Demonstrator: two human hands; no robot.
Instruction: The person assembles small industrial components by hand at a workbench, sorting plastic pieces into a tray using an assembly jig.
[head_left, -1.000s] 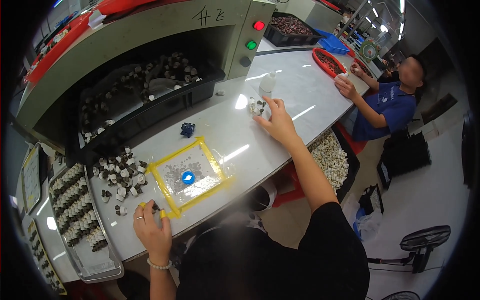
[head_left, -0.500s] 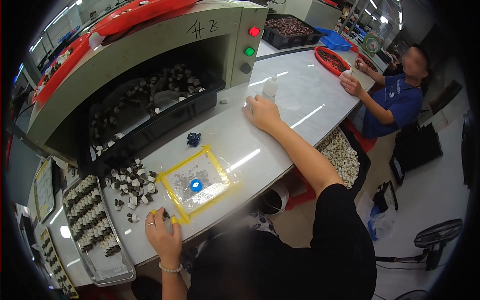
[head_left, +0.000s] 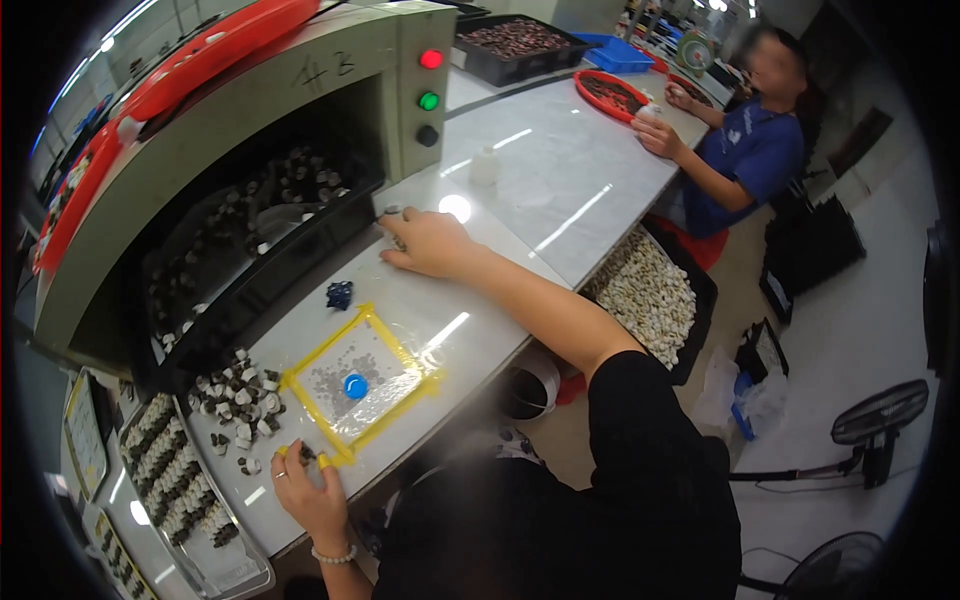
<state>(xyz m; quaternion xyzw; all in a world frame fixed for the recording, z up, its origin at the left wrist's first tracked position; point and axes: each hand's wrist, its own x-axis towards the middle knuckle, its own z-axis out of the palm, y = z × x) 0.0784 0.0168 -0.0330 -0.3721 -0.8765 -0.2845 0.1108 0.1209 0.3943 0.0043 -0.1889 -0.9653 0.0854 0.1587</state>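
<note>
While the right hand reaches out across the table, it lies palm down with the fingers curled together over a few small dark-and-white parts, covering them against the surface rather than lifting them; whether any part is actually pinched cannot be told. These parts sit just in front of the machine's open tray, which is presumably why the arm is stretched that far. The tray holds many more parts of the same kind.

Nearer the body than the tray, a clear sheet framed in yellow tape is fixed flat to the table, apparently marking a work zone. A small blue disc rests at its centre, and a dark blue clump lies between the frame and the tray. Just left of the frame, a loose pile of parts waits within easy reach.

At the near corner of the frame, the left hand rests on the table, fingertips closed on one small dark part. Left of the pile, a metal tray holds parts set in neat rows.

Far beyond the tray, another person works at a red dish.
</note>
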